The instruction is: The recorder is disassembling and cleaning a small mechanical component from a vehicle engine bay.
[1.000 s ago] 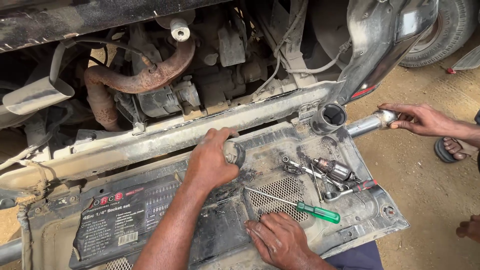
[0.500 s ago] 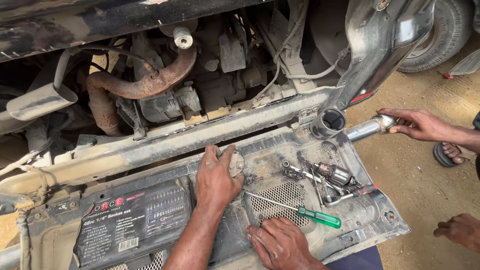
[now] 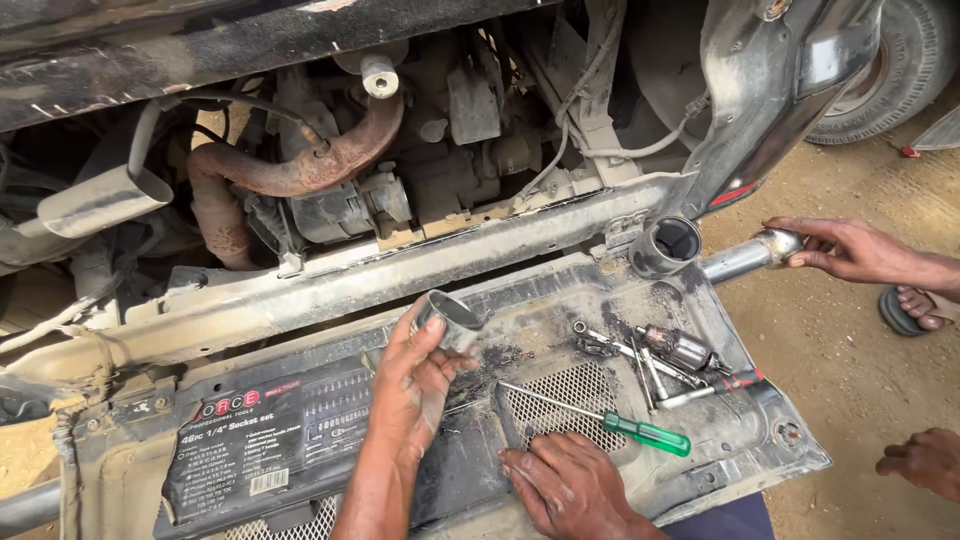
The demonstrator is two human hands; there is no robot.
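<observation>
My left hand is shut on a short grey metal sleeve and holds it tilted just above the dirty plastic underbody panel. My right hand rests flat on the panel's front edge, fingers spread, holding nothing. A green-handled screwdriver lies right of it across the mesh grille. Further right lie a ratchet, sockets and other small tools.
A black socket-set case lies on the panel at left. A rusty exhaust pipe and engine parts sit behind the bumper beam. Another person's hand holds a chrome pipe at right beside a rubber hose end. A second hand is at lower right.
My left hand picked the metal sleeve up off the panel and turned it so its open end shows. My right hand stayed put on the panel.
</observation>
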